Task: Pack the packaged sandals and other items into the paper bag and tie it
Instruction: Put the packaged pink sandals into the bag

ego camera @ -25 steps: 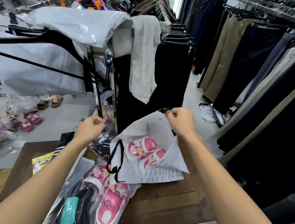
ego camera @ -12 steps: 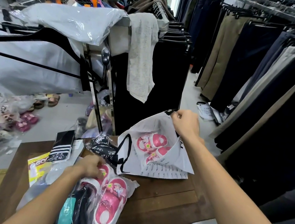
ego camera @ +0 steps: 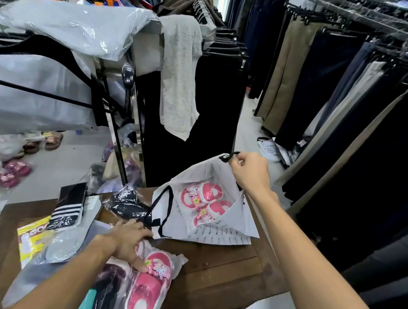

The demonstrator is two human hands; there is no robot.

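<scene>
Right hand [ego camera: 249, 174] pinches the paper bag [ego camera: 215, 226] rim up; left hand [ego camera: 128, 243] grips packaged sandals [ego camera: 148, 288] below.

Two bare forearms in frame, no sleeves visible up to the picture edge. Left hand [ego camera: 128, 243] and right hand [ego camera: 249, 172]: no gloves, no rings, no watch or wristband seen. Short plain nails where visible. Rest of the body out of view.
</scene>
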